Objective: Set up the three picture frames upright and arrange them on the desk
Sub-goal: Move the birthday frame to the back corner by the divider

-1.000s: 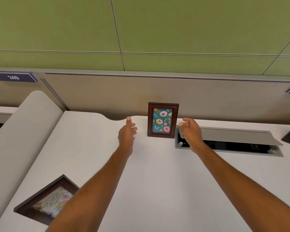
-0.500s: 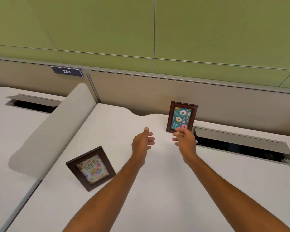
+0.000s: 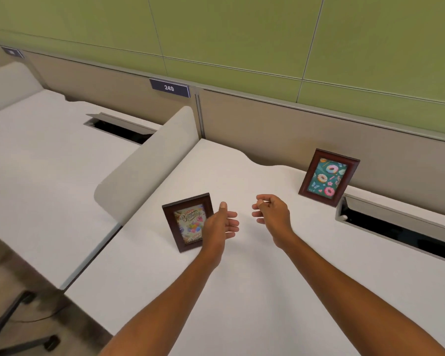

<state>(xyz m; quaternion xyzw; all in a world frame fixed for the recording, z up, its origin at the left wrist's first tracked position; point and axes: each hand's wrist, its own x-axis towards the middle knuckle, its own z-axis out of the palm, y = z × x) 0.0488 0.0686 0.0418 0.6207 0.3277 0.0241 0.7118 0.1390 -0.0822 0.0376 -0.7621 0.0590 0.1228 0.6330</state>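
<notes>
As left hand [image 3: 220, 224] overlaps birthday frame's [image 3: 185, 222] edge, donut frame [image 3: 328, 177] stands apart.

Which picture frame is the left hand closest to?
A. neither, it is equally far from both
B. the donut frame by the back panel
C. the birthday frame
C: the left hand overlaps the right edge of the birthday frame, while the donut frame stands far off by the back panel.

This is an open-plan office. White desks [image 3: 280, 291] stand in a row with dividers [image 3: 144, 173] between them. A numbered plate [image 3: 169, 88] marks the back partition [image 3: 267, 129], and cable hatches [image 3: 396, 227] are cut into the desktops
</notes>
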